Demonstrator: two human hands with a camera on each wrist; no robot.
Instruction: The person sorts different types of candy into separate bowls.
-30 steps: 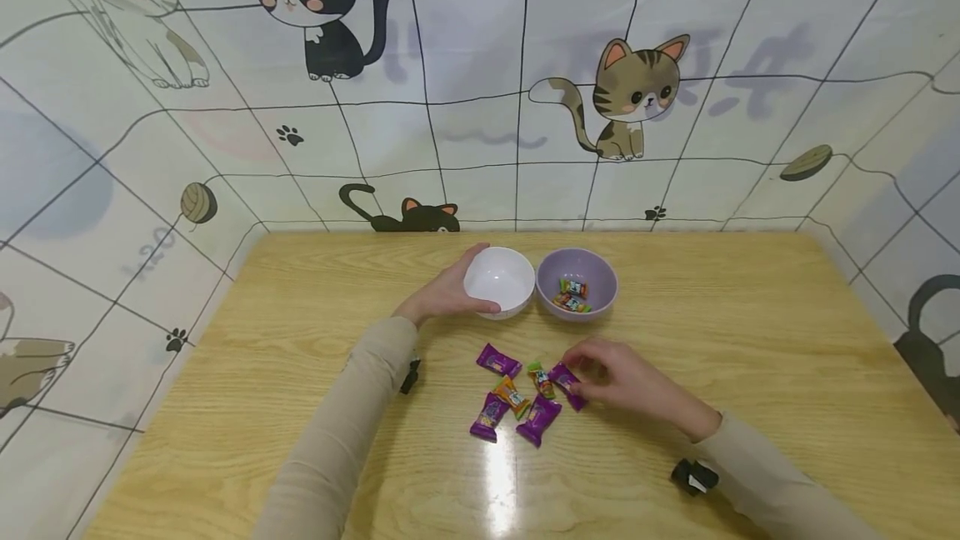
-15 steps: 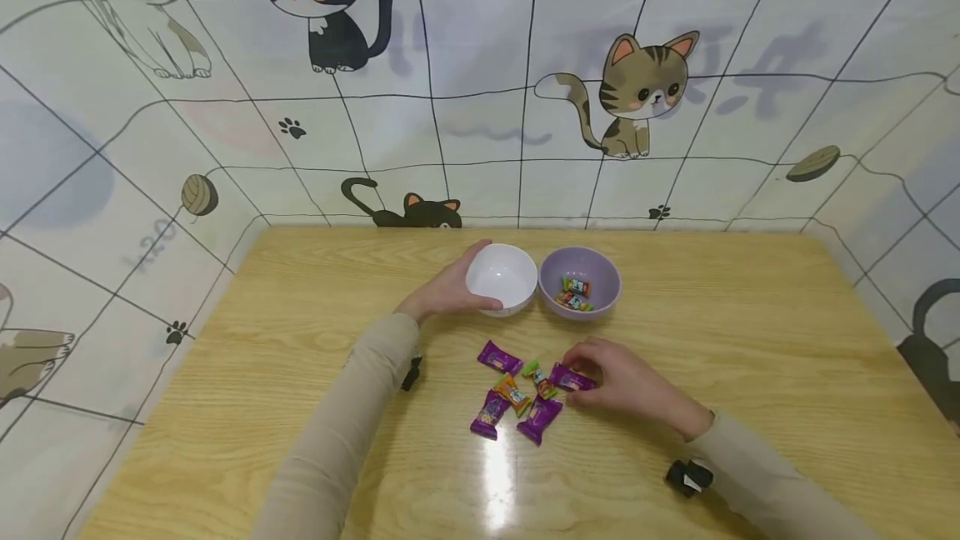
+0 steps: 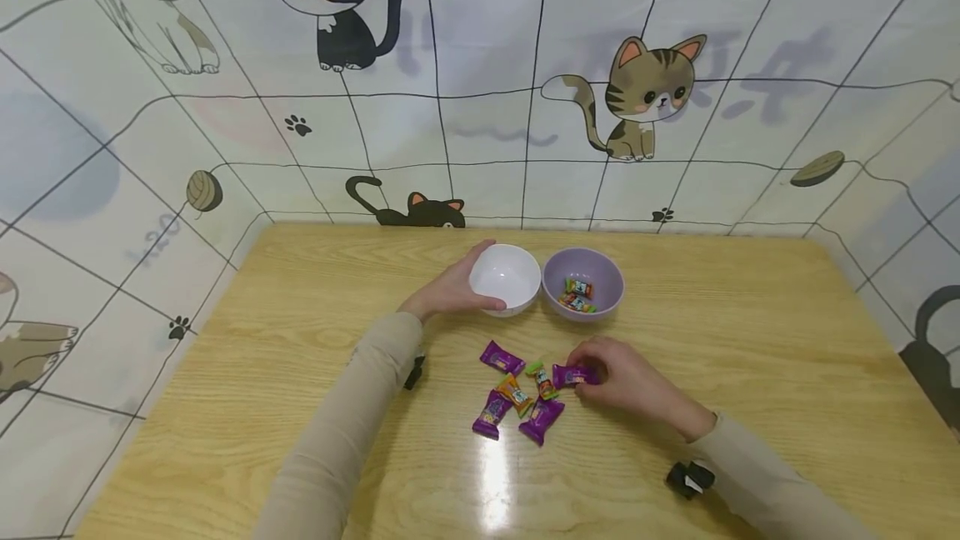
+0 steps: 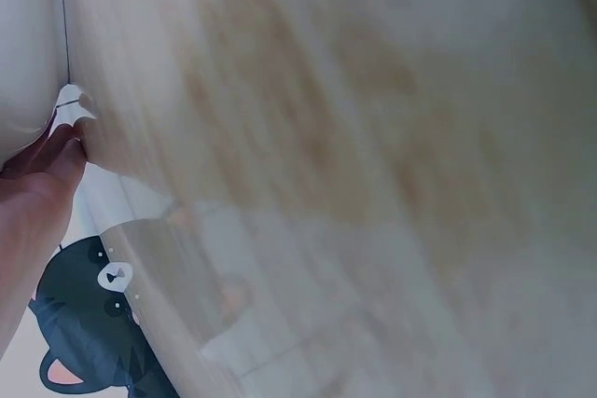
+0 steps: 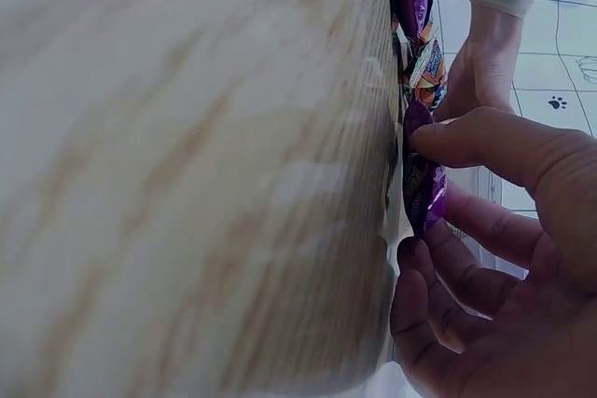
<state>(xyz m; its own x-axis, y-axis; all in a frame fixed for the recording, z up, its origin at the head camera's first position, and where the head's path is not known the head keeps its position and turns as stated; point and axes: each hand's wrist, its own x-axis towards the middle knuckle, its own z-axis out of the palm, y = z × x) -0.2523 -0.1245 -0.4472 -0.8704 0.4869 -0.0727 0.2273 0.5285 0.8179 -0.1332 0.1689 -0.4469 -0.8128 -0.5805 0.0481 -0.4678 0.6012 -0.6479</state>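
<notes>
My left hand (image 3: 456,286) holds the left side of a white bowl (image 3: 504,273), thumb at its near rim and the other fingers round the back. At the left edge of the left wrist view, fingers lie against the bowl's outer wall (image 4: 26,53). A purple-wrapped candy (image 3: 573,376) is pinched between the thumb and fingers of my right hand (image 3: 626,382); the right wrist view shows the thumb on this candy (image 5: 422,179) close to the tabletop. Left of that hand lie several more candies, in purple (image 3: 542,421), orange (image 3: 514,394) and green-and-orange (image 3: 542,380) wrappers.
Close beside the white bowl, on its right, stands a purple bowl (image 3: 583,269) with small green and orange candies (image 3: 577,302) inside. The wooden table (image 3: 720,298) ends at a cat-print backdrop (image 3: 495,132). Dark wrist cameras (image 3: 690,479) hang under both sleeves.
The purple candy at my right hand has turned from slanted to nearly level, and the fingers have closed on it. My left hand stays on the white bowl. The head view has shifted slightly.
</notes>
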